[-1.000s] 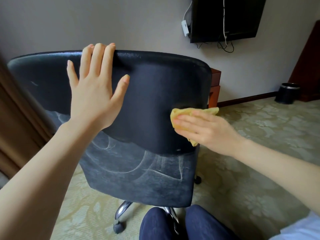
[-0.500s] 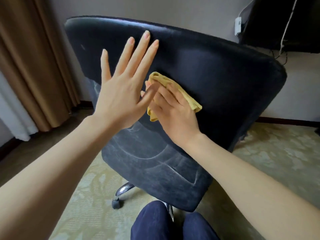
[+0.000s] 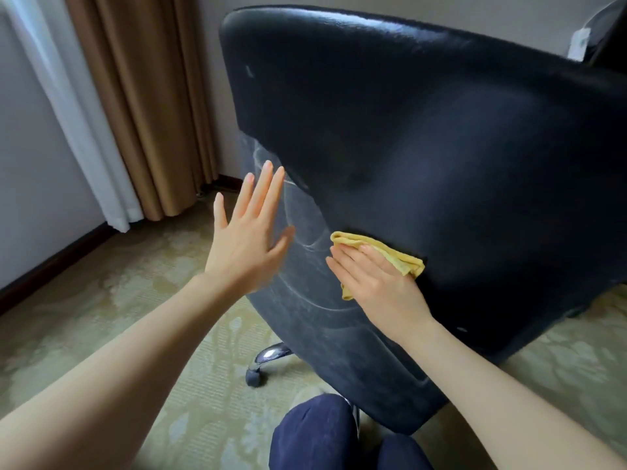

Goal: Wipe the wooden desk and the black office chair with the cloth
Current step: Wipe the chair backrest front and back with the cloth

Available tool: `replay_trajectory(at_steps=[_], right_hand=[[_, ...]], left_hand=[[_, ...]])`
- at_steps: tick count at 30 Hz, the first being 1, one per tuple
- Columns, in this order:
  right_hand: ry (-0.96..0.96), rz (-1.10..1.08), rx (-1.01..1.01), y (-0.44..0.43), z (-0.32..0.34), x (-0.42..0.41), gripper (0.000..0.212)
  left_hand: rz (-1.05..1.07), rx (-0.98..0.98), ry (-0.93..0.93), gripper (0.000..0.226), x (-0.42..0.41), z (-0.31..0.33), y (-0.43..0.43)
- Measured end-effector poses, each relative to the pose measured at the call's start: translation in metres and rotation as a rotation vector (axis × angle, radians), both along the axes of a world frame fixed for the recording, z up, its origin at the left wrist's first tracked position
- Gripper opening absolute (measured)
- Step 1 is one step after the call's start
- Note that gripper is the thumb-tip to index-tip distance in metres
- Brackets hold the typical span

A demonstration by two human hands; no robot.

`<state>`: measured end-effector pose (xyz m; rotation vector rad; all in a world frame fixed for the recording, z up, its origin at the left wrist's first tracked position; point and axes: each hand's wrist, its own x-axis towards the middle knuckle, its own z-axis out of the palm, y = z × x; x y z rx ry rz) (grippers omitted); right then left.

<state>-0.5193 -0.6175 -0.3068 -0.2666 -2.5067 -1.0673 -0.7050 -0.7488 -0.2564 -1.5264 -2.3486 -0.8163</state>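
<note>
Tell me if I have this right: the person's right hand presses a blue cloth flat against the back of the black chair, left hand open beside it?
Not quite: the cloth is yellow, not blue. The head view shows the right hand pressing it flat against the back of the black chair, the left hand open beside it.

Light is soft, even daylight from my left, where the white sheer (image 3: 68,113) beside the brown curtain (image 3: 146,96) glows. No hard shadows, just a darker patch of carpet (image 3: 559,361) under the chair's right side. Black chair back (image 3: 424,130) has a pale sheen along the top edge and a dull highlight mid-panel. Small glint on the chrome leg (image 3: 271,354). My left hand (image 3: 247,245) is motion-smeared at the thumb. Top right corner is soft. Wide-angle bend: curtain leans, my forearms balloon at the bottom corners.
</note>
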Motion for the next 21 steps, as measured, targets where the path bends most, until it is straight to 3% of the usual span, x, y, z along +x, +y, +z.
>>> replay_trajectory(at_steps=[9, 15, 18, 21], right_hand=[[-0.012, 0.018, -0.149, 0.004, -0.014, 0.072, 0.043], [0.023, -0.041, -0.238, 0.005, -0.009, 0.116, 0.044], [0.049, -0.06, -0.29, 0.011, -0.006, 0.131, 0.067], [0.302, 0.083, -0.439, 0.005, 0.001, 0.122, 0.033]], left_hand=[[0.049, 0.16, 0.191, 0.099, -0.008, 0.069, 0.014], [0.063, 0.289, 0.17, 0.103, -0.009, 0.085, 0.009], [0.089, 0.389, -0.074, 0.1, -0.014, 0.084, 0.007], [-0.03, 0.443, -0.65, 0.099, -0.022, 0.078, 0.014]])
